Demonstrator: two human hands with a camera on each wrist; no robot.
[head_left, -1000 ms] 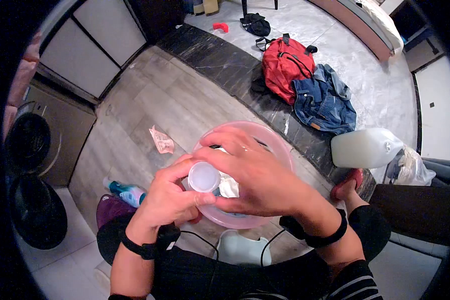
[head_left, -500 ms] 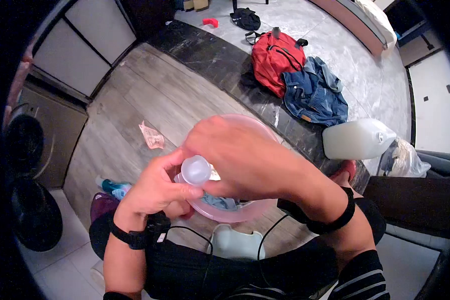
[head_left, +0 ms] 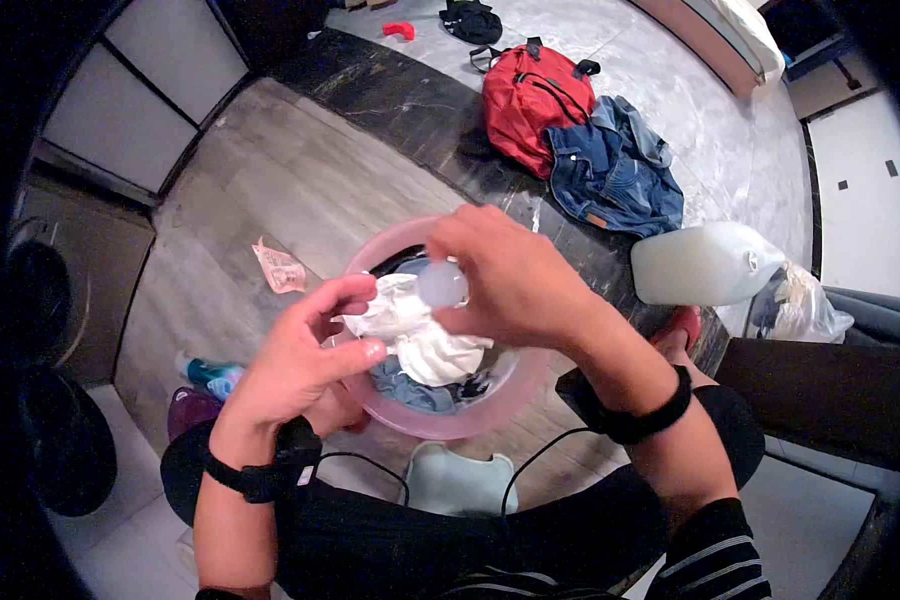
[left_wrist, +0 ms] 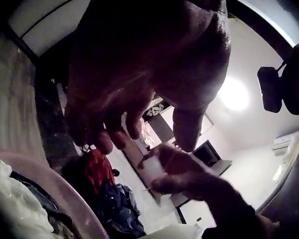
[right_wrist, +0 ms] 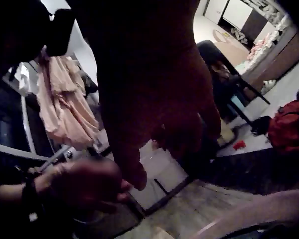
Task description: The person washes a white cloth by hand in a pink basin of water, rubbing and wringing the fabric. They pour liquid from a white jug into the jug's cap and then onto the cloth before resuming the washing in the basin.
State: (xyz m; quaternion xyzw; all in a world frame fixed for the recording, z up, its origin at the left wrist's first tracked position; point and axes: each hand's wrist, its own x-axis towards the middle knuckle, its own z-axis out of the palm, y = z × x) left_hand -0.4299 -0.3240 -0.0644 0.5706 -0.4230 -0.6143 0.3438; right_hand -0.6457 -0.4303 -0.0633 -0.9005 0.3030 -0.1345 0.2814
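A shadowed bare right hand (right_wrist: 157, 107), its fingers pointing down, dominates. Left of it hangs pale pink, folded fabric (right_wrist: 65, 107); below-left is a blurred left hand (right_wrist: 84, 184). To its right sits a red fabric backpack (right_wrist: 290, 127); below-right curves a dull pink round basin's rim (right_wrist: 259, 211).
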